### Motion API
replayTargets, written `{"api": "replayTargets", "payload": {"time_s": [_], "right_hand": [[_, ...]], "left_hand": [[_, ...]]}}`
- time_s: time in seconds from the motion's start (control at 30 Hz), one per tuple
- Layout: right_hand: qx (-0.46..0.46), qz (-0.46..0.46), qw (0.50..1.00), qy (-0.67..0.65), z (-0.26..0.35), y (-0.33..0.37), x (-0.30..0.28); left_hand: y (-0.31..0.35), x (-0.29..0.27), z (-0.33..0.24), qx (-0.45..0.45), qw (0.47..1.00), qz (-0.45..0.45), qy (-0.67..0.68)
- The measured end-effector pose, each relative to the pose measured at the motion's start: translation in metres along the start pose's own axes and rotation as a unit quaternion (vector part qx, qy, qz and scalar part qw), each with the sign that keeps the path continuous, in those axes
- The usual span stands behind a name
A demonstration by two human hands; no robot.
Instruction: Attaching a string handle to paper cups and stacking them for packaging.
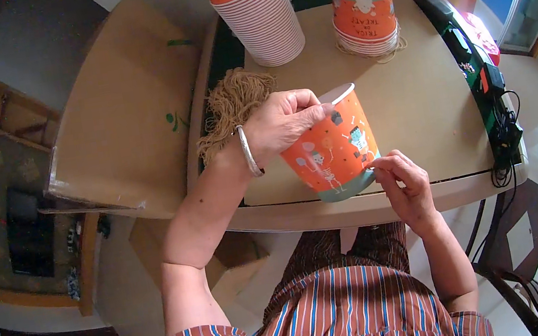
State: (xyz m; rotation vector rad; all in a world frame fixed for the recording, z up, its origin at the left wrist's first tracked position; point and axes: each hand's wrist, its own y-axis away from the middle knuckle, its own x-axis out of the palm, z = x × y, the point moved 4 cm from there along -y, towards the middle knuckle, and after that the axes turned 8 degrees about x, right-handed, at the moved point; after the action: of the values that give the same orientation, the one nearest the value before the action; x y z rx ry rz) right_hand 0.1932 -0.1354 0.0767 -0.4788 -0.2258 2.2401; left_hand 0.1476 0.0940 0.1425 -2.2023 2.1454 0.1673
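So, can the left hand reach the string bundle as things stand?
Probably yes: the string bundle lies close by the left hand, nothing visible between them, though it would first have to release the orange cup.

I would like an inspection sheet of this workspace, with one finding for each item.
Surface: tan board on the table.
Things: tilted orange bucket; tall stack and short stack of similar buckets behind; cord bundle at left.
Clutter: black box near the table's right edge.
Grip: left hand pinches the bucket's rim; right hand has its fingertips together at the base, contents unclear.
Cables: black cables, bunched at the right edge.
Surroundings: cardboard at left, dark chair at right.
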Motion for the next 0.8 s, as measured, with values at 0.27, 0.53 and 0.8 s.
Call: {"api": "replayTargets", "payload": {"time_s": [0.27, 0.53, 0.8], "right_hand": [[-0.032, 0.0, 0.999, 0.029, 0.012, 0.001, 0.003], [0.036, -0.025, 0.999, -0.029, 0.025, -0.008, 0.012], [0.068, 0.004, 0.994, -0.089, 0.031, -0.005, 0.024]], "left_hand": [[0.001, 0.007, -0.006, -0.028, 1.0, 0.005, 0.004], [0.001, 0.018, -0.001, -0.022, 0.999, -0.014, -0.027], [0.006, 0.031, -0.008, -0.025, 0.999, 0.032, -0.027]]}}
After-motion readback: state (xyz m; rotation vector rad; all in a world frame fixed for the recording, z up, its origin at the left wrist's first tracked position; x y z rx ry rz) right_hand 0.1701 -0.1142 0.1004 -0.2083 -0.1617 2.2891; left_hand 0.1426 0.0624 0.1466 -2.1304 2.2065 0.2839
